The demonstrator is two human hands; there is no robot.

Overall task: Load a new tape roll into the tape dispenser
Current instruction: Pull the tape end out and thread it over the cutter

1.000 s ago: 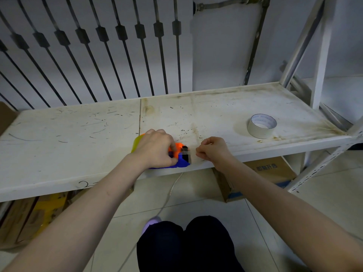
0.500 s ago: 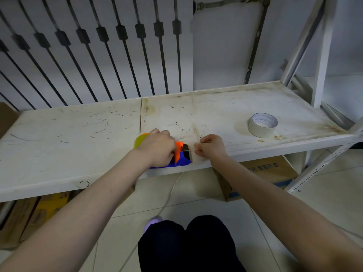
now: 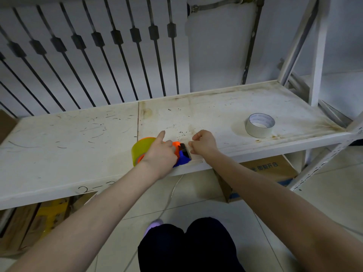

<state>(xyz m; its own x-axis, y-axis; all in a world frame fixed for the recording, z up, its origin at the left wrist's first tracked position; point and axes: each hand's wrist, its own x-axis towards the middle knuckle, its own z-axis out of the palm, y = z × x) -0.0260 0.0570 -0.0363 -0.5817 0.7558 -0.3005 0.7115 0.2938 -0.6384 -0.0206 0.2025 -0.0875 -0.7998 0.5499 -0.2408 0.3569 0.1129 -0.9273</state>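
The left hand point(image 3: 161, 154) is pressing down on the tape dispenser point(image 3: 181, 157), index finger sticking out over its yellow roll point(image 3: 140, 149). The right hand point(image 3: 203, 143) is pinching something at the cutter end; what, I cannot tell.

Scuffed shelf point(image 3: 78, 146) — dispenser point(image 3: 181, 157); white roll point(image 3: 259, 125)

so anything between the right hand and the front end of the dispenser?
Nothing visible. The right hand sits pinched right beside the black front end of the blue-and-orange tape dispenser, which the left hand holds down; the yellowish tape roll is mounted.
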